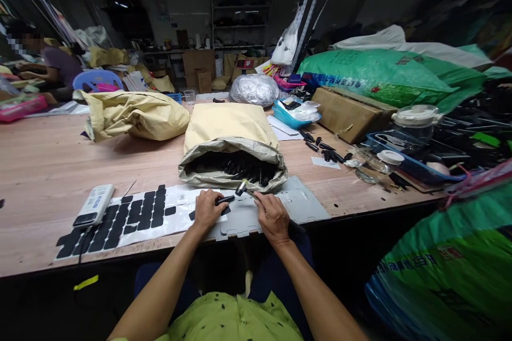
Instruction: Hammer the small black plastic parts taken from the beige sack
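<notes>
My left hand [207, 209] is closed on a short black handle-like piece [225, 200] that points to the right, just above the grey board. My right hand [272, 217] grips a small hammer [241, 187], its metal head raised to the upper right of the black piece and apart from it. Under both hands lies a grey board [304, 202]. Directly behind them a cream woven sack [232, 122] lies with its mouth towards me, showing many black pieces [248, 169] inside. A white sheet with black rounded stickers [148, 208] extends left from my left hand.
A white box-shaped device [94, 205] sits on the sheet's left part. Another sack [140, 114] lies behind left. Loose black pieces [326, 150], a carton [352, 112] and a blue tray [420, 165] are on the right. A green bag [448, 261] bulges beside the table's front edge.
</notes>
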Demonstrator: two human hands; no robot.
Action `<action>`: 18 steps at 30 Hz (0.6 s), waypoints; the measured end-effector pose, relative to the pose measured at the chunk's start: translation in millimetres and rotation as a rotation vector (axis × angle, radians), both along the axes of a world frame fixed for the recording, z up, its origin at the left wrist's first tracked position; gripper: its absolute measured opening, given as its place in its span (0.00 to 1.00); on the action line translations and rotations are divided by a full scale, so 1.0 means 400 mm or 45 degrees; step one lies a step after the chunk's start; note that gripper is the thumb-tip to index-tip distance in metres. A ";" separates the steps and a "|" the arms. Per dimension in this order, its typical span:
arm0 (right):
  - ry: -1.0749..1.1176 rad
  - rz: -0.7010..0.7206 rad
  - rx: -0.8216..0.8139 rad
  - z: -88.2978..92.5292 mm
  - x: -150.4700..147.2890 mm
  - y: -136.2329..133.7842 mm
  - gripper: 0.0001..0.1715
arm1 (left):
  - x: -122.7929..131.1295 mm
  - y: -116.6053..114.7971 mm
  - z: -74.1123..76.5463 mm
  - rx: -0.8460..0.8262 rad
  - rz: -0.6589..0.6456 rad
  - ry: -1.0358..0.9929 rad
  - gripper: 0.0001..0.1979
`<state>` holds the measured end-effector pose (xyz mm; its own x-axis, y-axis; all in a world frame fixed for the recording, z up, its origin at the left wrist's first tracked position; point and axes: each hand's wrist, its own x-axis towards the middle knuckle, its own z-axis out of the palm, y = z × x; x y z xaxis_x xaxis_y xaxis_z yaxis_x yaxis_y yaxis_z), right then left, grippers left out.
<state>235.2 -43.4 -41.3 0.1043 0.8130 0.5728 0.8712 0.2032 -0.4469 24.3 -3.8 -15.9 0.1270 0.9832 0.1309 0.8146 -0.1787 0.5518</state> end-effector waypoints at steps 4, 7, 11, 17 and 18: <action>0.256 0.054 -0.045 0.031 -0.012 -0.030 0.20 | 0.038 0.005 -0.006 -0.020 -0.112 -0.031 0.08; 0.325 0.107 -0.128 0.044 -0.024 -0.059 0.21 | 0.039 0.011 -0.010 -0.040 -0.112 -0.035 0.09; 0.297 0.140 -0.225 0.047 -0.039 -0.087 0.22 | 0.034 0.012 -0.009 -0.065 -0.108 -0.027 0.09; 0.231 0.135 -0.228 0.055 -0.058 -0.097 0.22 | 0.036 0.012 -0.009 -0.097 -0.115 -0.040 0.09; 0.218 0.141 -0.242 0.054 -0.059 -0.097 0.22 | 0.037 0.012 -0.010 -0.094 -0.108 -0.047 0.09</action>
